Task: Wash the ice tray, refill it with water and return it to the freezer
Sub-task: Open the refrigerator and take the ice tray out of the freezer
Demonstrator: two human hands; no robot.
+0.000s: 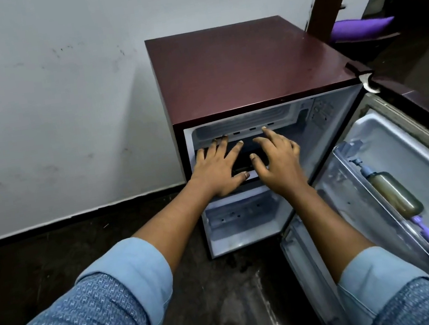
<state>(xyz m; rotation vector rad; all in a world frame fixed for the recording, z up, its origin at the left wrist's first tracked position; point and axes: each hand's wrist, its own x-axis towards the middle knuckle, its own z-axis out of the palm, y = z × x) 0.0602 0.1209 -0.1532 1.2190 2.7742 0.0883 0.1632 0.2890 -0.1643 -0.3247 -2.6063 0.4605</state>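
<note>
Small maroon fridge stood against wall, door swung open to right. Both hands were in freezer compartment at top. Left hand lay flat, fingers spread, thumb out to side. Right hand just beside it, fingers spread, slightly bent, index reaching furthest in. Both rested on dark rectangular piece at freezer mouth, possibly ice tray; view too dim to tell. Two bottles lay in door shelf.
</note>
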